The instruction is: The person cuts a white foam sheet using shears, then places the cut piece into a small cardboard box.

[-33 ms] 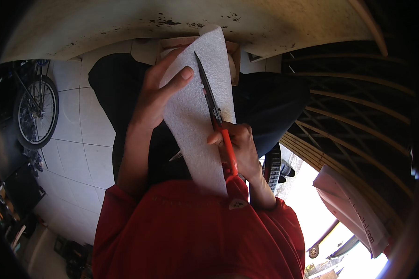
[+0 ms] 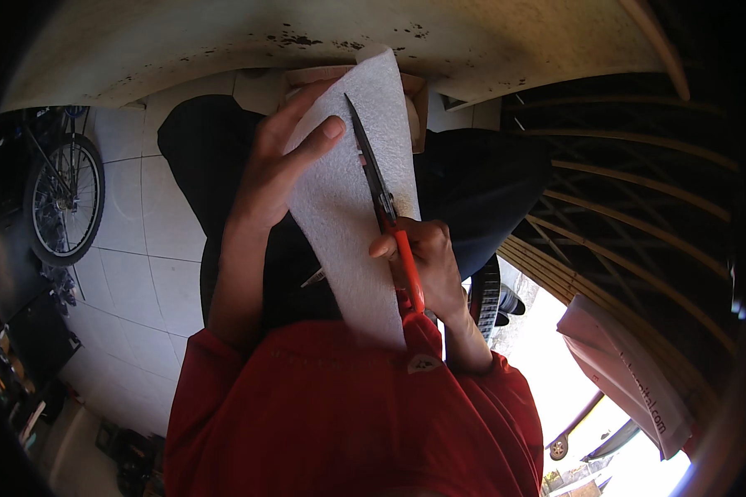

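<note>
Nothing visibly moved since the earlier frame. Left hand [image 2: 267,178] pinches the foam sheet [image 2: 340,215] at centre, thumb in front, apparently steadying it; right hand [image 2: 435,263] curls fingers around scissors [image 2: 407,269], blades toward 11 o'clock. Knees [image 2: 195,137] flank the sheet; pale panel [image 2: 215,62] bounds 12 o'clock, tiled floor [image 2: 118,195] spreads toward 9.

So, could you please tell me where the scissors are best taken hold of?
Probably by the red handles, from the near right, where the right hand grips: they form the near end, while the dark blades taper to a point at the far end, against the white sheet, so holding there looks unwise.
</note>
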Demonstrator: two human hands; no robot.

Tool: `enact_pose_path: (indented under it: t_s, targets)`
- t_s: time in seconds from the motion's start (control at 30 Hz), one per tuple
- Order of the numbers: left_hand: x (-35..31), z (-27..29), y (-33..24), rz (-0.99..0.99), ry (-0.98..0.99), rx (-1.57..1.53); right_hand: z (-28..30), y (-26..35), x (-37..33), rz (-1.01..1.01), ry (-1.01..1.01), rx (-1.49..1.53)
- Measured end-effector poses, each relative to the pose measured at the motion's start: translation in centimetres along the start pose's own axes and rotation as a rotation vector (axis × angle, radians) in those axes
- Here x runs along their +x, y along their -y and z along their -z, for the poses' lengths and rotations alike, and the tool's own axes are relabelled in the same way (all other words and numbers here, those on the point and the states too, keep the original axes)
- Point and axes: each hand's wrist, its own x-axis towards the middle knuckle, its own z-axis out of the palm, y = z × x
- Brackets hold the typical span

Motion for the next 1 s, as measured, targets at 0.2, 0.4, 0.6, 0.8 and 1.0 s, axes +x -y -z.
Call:
enact_pose_path:
  t_s: [0.2,0.4,0.6,0.8,1.0]
  targets:
    - [0.7,-0.4,-0.7,-0.031,0.017,0.106,0.4,-0.3,0.2,0.025,0.006,-0.074]
    - [0.0,-0.4,-0.6,0.044,0.114,0.160,0.5,-0.9,0.7,0.133,-0.016,-0.202]
    - [-0.2,-0.3,-0.7,0.084,0.201,0.144,0.5,-0.7,1.2,0.091,-0.019,-0.224]
    - [-0.4,-0.2,-0.5,0.157,0.217,0.020,1.0,-1.5,1.1,0.144,-0.007,-0.286]
    - [0.2,-1.4,-0.4,0.128,0.251,-0.184,1.4,-0.3,1.3,0.121,0.039,-0.234]
